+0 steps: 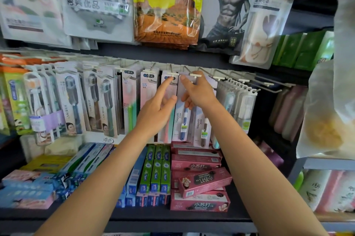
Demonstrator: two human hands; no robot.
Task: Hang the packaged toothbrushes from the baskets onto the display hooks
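Both hands up at the hook row, side by side. Left hand point(156, 110) loose, forefinger stretched to touch the white tip of a hook point(172, 74), other fingers relaxed, gripping nothing. Right hand point(199, 92) pinching the top edge of a toothbrush pack point(182, 118) just right of that hook; whether the pack's hole is already over a hook is hidden behind the fingers. Pack hanging upright, long axis vertical, directly under the right hand and nearer to it than to the left. Next hook point(195, 75) just above the right knuckles.

Probably the threading step: hole to be brought level with the hook tip, then slid back along the wire. Neighbouring packs point(148, 101) pressed close on both sides, so little room to swing. Bare hooks point(267, 84) further right. Toothpaste boxes point(199, 182) on the shelf point(172, 216) below, clear of the packs' lower ends. Towel bags point(167, 5) overhead. No baskets in view.
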